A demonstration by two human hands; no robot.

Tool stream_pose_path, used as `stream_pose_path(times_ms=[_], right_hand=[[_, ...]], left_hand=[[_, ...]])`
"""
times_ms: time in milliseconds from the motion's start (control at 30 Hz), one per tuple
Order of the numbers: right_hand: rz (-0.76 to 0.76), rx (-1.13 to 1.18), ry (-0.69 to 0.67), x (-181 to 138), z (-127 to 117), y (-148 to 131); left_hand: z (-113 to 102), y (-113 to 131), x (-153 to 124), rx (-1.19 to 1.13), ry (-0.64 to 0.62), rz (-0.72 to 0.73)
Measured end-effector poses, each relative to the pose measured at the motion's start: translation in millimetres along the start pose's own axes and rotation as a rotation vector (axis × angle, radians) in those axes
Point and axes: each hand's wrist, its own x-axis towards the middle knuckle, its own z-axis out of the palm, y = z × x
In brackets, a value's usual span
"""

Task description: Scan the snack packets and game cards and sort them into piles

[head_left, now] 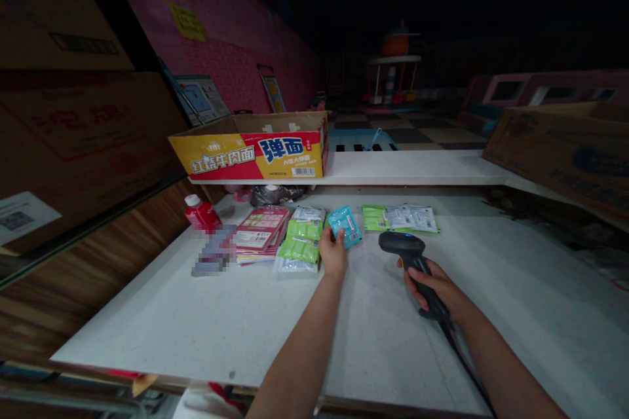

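Note:
My left hand (333,253) grips a small blue packet (346,225) by its left edge, with a barcode patch showing on its face. Wrapped round the handle of a black barcode scanner (401,243) is my right hand (435,288); the scanner's head points left toward the blue packet, and a cable trails down from its grip. Just left of my left hand lies a pile of green and white packets (301,239). Beyond the scanner, another row of green and white packets (400,218) rests on the white table (196,327).
Pink booklets (260,230) are stacked left of the packets, near a red bottle (201,213) with a white cap. A yellow and red carton (250,150) stands on the raised shelf (403,169) at the back. Brown boxes (83,137) tower at left; another carton (565,150) sits at right.

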Motion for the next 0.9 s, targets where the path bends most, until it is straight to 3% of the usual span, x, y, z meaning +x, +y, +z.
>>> stream_pose_path(times_ms=[167,400,767,900], right_hand=[[-0.006,0.019,0.007,-2.7,1.7,-2.5],[-0.008,0.063,0.011,-1.0,0.1,-1.2],[-0.099,0.303,0.238,11.2,-15.8,-10.6],[-0.113,0.396,0.257,13.3,-21.2,-11.0]], left_hand=[[-2.0,7.3,-0.9,0.093,0.018,-0.047],[-1.3,10.1,-1.6,-0.025,-0.004,-0.047],[0.8,-6.3,4.2,-0.163,0.042,-0.147],[-0.8,-3.6,2.9,-0.22,0.011,-0.174]])
